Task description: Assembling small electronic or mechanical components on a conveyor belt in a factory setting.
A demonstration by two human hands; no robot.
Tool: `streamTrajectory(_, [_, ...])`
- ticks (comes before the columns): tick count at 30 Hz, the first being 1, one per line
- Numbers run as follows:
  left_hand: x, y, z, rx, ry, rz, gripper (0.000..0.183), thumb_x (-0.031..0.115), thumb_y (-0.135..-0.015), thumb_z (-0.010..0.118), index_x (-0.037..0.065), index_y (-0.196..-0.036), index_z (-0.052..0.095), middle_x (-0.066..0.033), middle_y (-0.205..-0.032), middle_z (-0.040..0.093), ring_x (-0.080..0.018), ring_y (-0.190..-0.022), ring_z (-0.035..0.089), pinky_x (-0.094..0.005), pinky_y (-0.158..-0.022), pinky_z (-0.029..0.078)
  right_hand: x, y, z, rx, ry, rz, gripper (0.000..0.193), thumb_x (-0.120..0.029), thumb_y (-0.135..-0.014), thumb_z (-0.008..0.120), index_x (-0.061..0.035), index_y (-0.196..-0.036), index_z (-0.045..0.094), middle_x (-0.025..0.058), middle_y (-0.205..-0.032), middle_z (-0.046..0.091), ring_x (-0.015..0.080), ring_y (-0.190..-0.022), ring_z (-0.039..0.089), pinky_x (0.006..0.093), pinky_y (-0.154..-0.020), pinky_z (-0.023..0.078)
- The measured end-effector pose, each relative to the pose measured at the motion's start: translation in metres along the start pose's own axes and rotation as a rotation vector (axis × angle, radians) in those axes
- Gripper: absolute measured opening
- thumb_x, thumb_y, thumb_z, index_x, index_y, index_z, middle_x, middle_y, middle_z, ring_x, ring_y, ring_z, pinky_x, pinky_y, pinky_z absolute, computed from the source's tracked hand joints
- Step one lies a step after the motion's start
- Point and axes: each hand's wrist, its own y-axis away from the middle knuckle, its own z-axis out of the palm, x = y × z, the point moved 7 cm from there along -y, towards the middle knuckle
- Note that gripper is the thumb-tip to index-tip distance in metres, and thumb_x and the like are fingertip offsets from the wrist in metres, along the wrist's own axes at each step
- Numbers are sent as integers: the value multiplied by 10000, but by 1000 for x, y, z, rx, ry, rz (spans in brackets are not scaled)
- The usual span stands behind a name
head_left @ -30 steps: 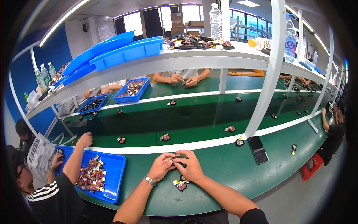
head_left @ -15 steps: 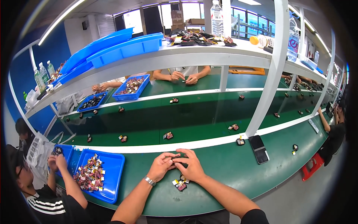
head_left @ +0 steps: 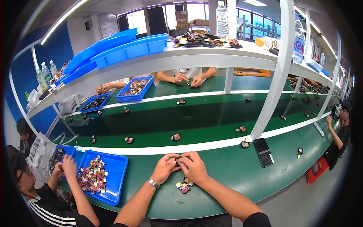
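Note:
Both my hands meet over the green table, pinching a small dark part [head_left: 177, 162] between them. My left hand [head_left: 163, 168], with a metal watch on the wrist, is closed on its left side. From the right, the fingers of my right hand [head_left: 193, 167] close over the same part and hide much of it; its exact kind is not clear. Just below my hands, near the right wrist, lies a little cluster of small assemblies [head_left: 184, 186] with black, pink-red, white and yellow bits.
A blue tray [head_left: 123, 170] of similar pieces stands left, beside a co-worker's hands [head_left: 64, 166]. Right lie a single piece [head_left: 245, 144] and a black phone-like slab [head_left: 263, 152]. Pieces dot the green belt [head_left: 204, 132] beyond the white rail. A white post [head_left: 273, 72] supports the shelf [head_left: 181, 60].
My fingers have shifted round the dark part, the right fingers curling in closer. Pieces on the belt have moved slightly right. The co-worker's hands at the left have shifted right.

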Motion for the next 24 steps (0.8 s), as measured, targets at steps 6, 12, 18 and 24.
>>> streamTrajectory(6, [0,1,-1,-2,8,-15,268,34,-986,470,0,-1252,468,-149,-1245,593,-208,-1123,603,-357,-960,524,-7,0,0,34,78,-53,192,-41,-740,734,-63,-922,675,61,-922,609,242,-836,612,346,-683,532])
streamTrajectory(12, [0,0,1,7,-2,-31,262,15,-984,453,1,-1245,472,-148,-1217,602,-204,-1113,605,-354,-961,524,-9,3,3,46,180,-102,181,-58,-747,735,-51,-918,677,61,-919,606,231,-838,610,334,-671,537])
streamTrajectory(18, [1,2,5,30,-44,-44,255,7,-980,451,-1,-1234,478,-138,-1195,610,-195,-1093,612,-341,-947,530,-7,8,7,37,248,-116,141,-86,-769,692,-65,-904,656,30,-921,594,204,-851,598,309,-639,543])
streamTrajectory(24, [-1,0,1,31,-33,1,248,35,-969,512,17,-1216,488,-124,-1172,626,-193,-1069,622,-355,-922,541,-7,7,7,50,316,-132,170,-73,-711,678,-68,-878,646,35,-930,606,202,-863,599,318,-665,534])
